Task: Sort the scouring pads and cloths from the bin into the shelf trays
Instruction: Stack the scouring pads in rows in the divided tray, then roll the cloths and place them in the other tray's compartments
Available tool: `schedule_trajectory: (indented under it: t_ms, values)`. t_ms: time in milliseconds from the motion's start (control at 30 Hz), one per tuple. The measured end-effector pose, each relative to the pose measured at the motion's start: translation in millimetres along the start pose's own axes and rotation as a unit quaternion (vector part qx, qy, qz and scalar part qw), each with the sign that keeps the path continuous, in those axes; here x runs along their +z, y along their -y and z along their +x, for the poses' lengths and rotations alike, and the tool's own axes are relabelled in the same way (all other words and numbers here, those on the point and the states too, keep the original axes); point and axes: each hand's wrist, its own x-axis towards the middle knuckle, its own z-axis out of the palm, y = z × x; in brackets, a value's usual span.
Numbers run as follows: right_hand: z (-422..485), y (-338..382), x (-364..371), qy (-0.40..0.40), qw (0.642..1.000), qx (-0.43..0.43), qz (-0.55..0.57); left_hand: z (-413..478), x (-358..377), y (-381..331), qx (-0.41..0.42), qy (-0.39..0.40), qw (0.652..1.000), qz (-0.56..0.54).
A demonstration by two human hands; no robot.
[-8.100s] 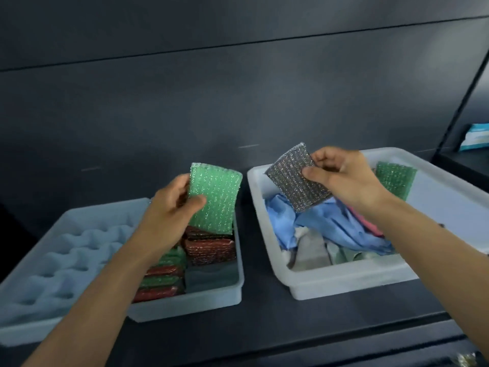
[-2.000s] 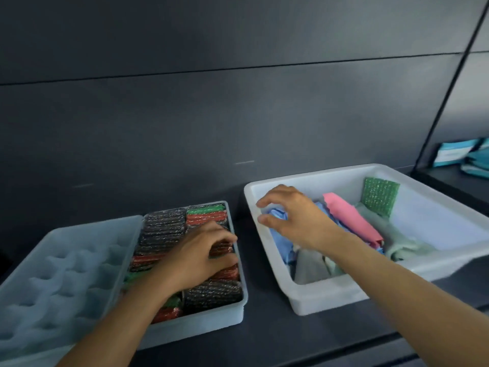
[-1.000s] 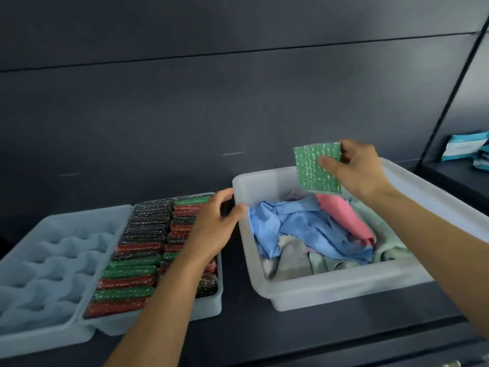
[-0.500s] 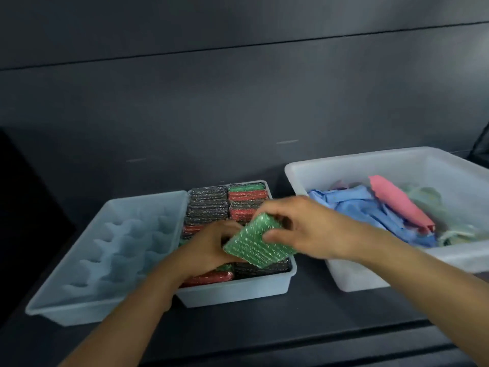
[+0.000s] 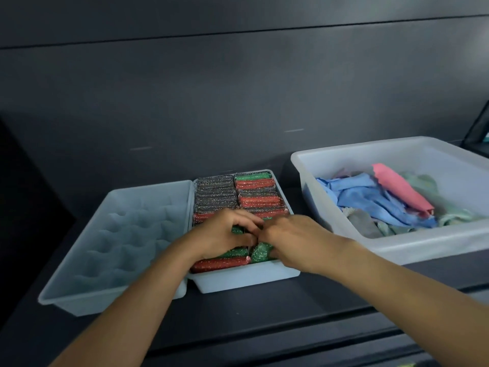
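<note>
A pale tray [image 5: 246,279] in the middle of the shelf holds two rows of grey, red and green scouring pads [image 5: 256,193] standing on edge. Both my hands are down in its front half, touching each other. My right hand [image 5: 291,239] grips a green scouring pad [image 5: 262,251] and holds it among the pads at the tray's front right. My left hand [image 5: 225,234] has its fingers curled over the pads beside it. To the right, the white bin [image 5: 397,250] holds blue cloths [image 5: 370,200], a pink cloth [image 5: 399,186] and pale green ones.
A second pale tray [image 5: 119,234] with a dimpled bottom and nothing in it sits against the pad tray's left side. A dark wall panel stands close behind. The dark shelf runs along the front, with a narrow gap between pad tray and bin.
The green pad, held above the tray half a second ago, is now down among the pads at the front right. Both hands have dropped into the tray with it.
</note>
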Motion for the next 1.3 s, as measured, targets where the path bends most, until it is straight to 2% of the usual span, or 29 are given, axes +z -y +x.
schedule_trajectory:
  t_ms: [133,267,433,500,600,700,800,933,1067,1167,1233,1300]
  values:
    - [5,2,-4,0.024,1.0,-0.019,-0.008,0,3,3,0.014,0.004,1.0,0.023]
    - [3,-8,-19,0.011,0.998,-0.014,0.054,-1,1,6,-0.007,0.01,0.999,0.033]
    - [11,0,-13,0.034,0.999,-0.041,0.006,5,3,5,0.006,-0.004,0.995,0.101]
    - [13,-1,-7,0.042,0.998,-0.052,0.023,6,2,3,-0.008,0.001,0.994,0.109]
    - [8,-19,-2,0.036,0.984,-0.027,0.17,2,1,-1,-0.03,0.005,0.992,0.122]
    - [-9,-48,-10,-0.03,0.929,0.023,0.369,1,0,-15,-0.05,-0.038,0.991,0.119]
    - [-24,-77,-14,-0.113,0.886,0.074,0.443,14,1,-37,-0.033,-0.103,0.992,0.071]
    - [-43,-118,-14,-0.162,0.881,0.14,0.422,47,16,-72,0.013,-0.138,0.99,0.0]
    - [-63,-187,-2,-0.147,0.9,0.241,0.332,91,37,-96,0.047,-0.109,0.991,0.059]
    - [-71,-238,14,-0.147,0.889,0.331,0.281,121,50,-105,0.042,-0.074,0.992,0.093]
    - [-73,-263,21,-0.128,0.878,0.401,0.229,136,58,-108,0.03,-0.052,0.993,0.101]
    - [-72,-279,28,-0.075,0.864,0.45,0.211,148,65,-108,0.015,-0.036,0.994,0.099]
